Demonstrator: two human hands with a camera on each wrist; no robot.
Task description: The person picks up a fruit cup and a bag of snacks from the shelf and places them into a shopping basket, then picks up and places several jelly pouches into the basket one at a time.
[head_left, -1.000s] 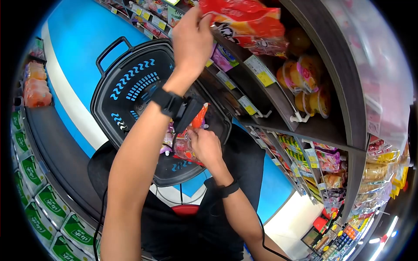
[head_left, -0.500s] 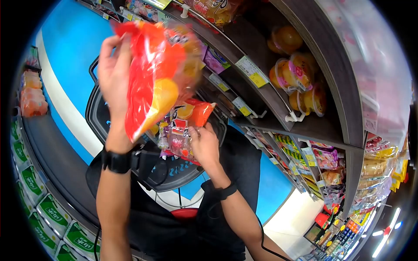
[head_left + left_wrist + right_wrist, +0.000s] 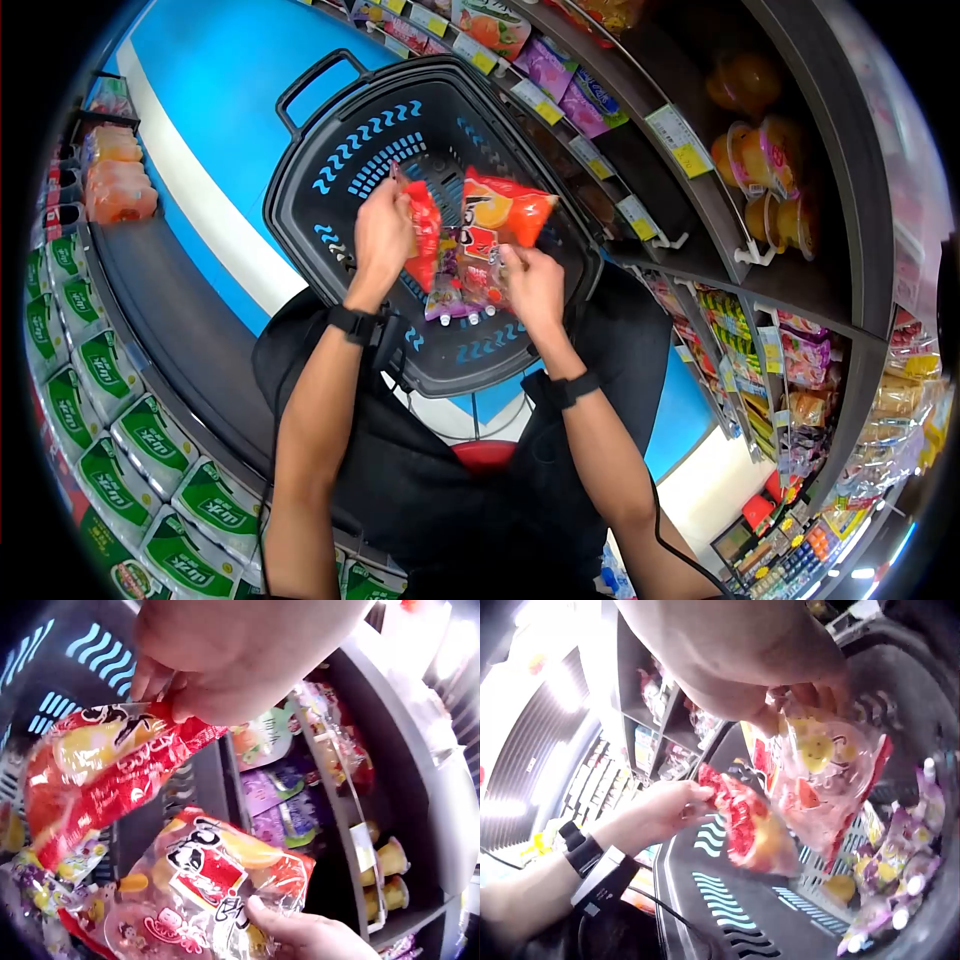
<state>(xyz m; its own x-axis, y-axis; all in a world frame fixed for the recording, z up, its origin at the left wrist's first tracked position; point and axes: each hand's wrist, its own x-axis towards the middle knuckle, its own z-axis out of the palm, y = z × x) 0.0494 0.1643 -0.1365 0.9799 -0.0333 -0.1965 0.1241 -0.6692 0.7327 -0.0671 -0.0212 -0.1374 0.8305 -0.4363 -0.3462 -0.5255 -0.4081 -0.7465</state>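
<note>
My left hand point(image 3: 385, 235) pinches a red plastic snack bag point(image 3: 424, 235) by its upper edge, over the black shopping basket point(image 3: 310, 110). In the left wrist view this bag hangs slanted, showing yellow fruit pictures and white lettering. My right hand point(image 3: 535, 290) grips the side of a second bag point(image 3: 500, 205), orange-red with a clear panel and a cartoon print, beside the first one. Through the clear panel, pink contents show in the right wrist view. Below, several purple-and-yellow pouches with white spout caps point(image 3: 900, 862) lie in the basket.
Dark shelves stand close on the right, with price tags point(image 3: 680, 145), purple packets point(image 3: 590, 105) and fruit cups point(image 3: 765, 165). On the left are green-and-white packs point(image 3: 105, 375) and orange bottles point(image 3: 118, 175). The basket's handle point(image 3: 320, 80) stands up at its far left.
My left hand has brought the red bag from the shelf at upper right across and down into the basket's opening. The right hand keeps its grip on the second bag.
</note>
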